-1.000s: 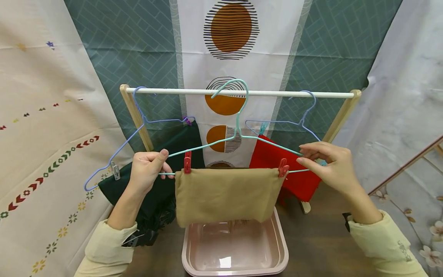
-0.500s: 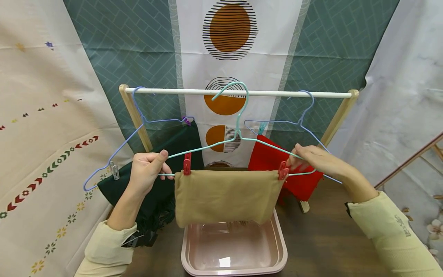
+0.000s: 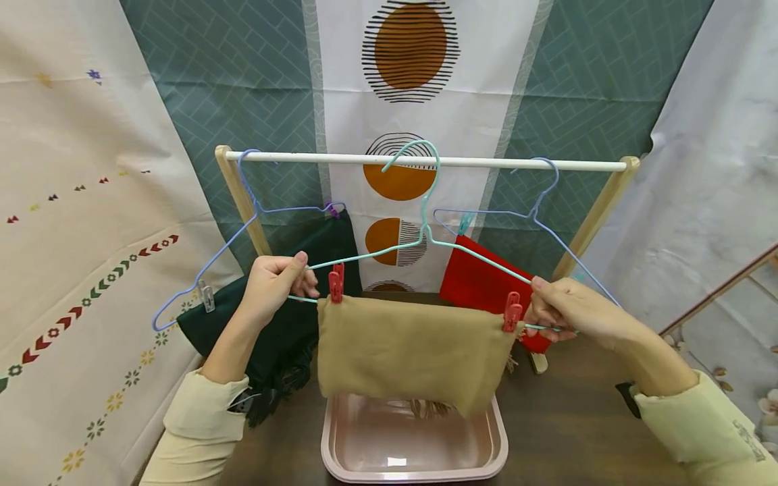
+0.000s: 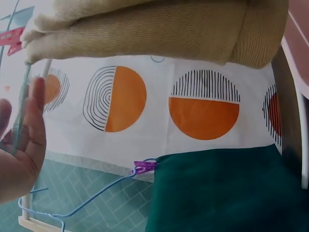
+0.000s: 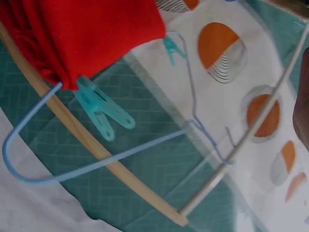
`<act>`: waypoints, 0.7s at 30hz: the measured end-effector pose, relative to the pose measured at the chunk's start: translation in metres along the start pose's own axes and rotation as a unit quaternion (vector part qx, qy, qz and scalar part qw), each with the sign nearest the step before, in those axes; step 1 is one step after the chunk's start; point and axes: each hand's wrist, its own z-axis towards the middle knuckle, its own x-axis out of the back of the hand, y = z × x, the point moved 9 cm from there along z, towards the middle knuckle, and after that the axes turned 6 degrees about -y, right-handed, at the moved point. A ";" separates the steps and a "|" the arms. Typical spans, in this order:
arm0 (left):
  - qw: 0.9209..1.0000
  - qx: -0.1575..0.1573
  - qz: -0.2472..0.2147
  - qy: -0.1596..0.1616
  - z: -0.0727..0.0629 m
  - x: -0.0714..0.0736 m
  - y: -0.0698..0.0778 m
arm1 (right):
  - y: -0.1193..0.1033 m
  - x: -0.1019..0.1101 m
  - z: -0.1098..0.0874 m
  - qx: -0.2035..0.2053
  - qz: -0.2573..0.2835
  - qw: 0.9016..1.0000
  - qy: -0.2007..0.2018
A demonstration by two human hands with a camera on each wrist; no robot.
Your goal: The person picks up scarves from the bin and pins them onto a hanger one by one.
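Note:
Between my two hands is a mint-green hanger (image 3: 365, 256), its hook in front of the white rail. A folded tan cloth (image 3: 413, 351) hangs over its lower bar, clipped by a red clothespin (image 3: 336, 283) on the left and another red clothespin (image 3: 512, 312) on the right. My left hand (image 3: 273, 287) grips the hanger's left end, thumb on the upper arm. My right hand (image 3: 568, 307) holds the right end, which sits lower. In the left wrist view the left hand's fingers (image 4: 36, 111) curl round the hanger; the right wrist view shows only a sliver of hand.
A white rail (image 3: 486, 162) on wooden posts bears two blue hangers, with a dark green cloth (image 3: 328, 250) at left and a red cloth (image 3: 474, 270) at right, both clipped. A pink basin (image 3: 413, 442) stands on the floor below. Printed curtains surround the rack.
My right hand has moved from loose fingers near the hanger's right end to gripping it. The hanger and tan cloth now tilt down to the right.

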 end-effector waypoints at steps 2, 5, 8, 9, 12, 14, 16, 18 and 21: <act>1.000 -0.001 0.010 0.002 0.004 -0.001 -0.003 | -0.005 -0.001 -0.008 -0.005 -0.012 1.000 0.025; 0.999 0.002 0.034 0.021 0.004 -0.001 -0.009 | -0.013 -0.001 -0.017 -0.010 -0.029 0.998 0.062; 0.997 0.016 0.067 0.045 -0.004 0.004 -0.020 | -0.016 0.001 -0.022 -0.029 -0.048 0.993 0.107; 0.996 0.024 0.074 0.049 -0.008 0.006 -0.025 | -0.016 0.002 -0.023 -0.036 -0.052 0.991 0.120; 0.994 0.045 0.079 0.054 -0.027 0.008 -0.039 | -0.015 0.005 -0.023 -0.064 -0.056 0.985 0.151; 0.995 0.053 0.068 0.056 -0.040 0.008 -0.047 | -0.013 0.007 -0.020 -0.079 -0.055 0.982 0.164; 0.995 0.057 0.056 0.063 -0.053 0.008 -0.052 | -0.011 0.010 -0.016 -0.091 -0.055 0.978 0.178; 0.995 0.056 0.048 0.069 -0.065 0.010 -0.053 | -0.009 0.012 -0.011 -0.099 -0.055 0.975 0.189; 0.995 0.048 0.038 0.080 -0.081 0.016 -0.053 | -0.006 0.016 -0.002 -0.107 -0.053 0.972 0.203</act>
